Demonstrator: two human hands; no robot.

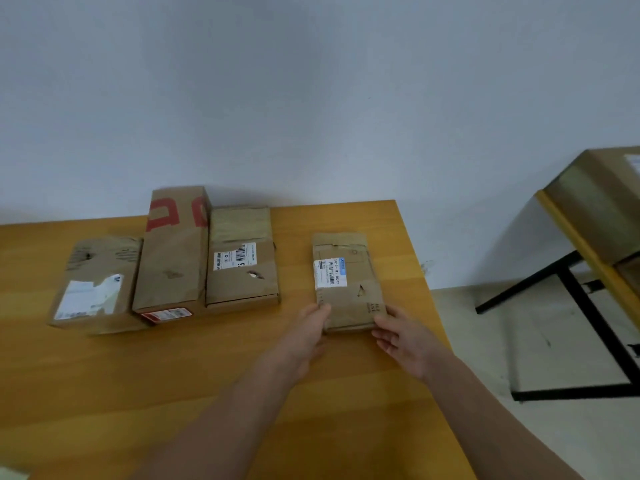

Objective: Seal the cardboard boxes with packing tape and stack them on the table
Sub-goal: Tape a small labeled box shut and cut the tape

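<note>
Well, the left hand [310, 327] and right hand [400, 337], fingers straight, touched the near corners of the small box [346, 282]; three other boxes [169, 258] lay left of it.

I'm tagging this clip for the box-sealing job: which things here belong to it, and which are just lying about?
Job: small labelled box, touched by left hand and right hand; red-printed box; barcode box; torn-label box; wooden table. No tape shows.
Lying about: side table, carton on it.
</note>
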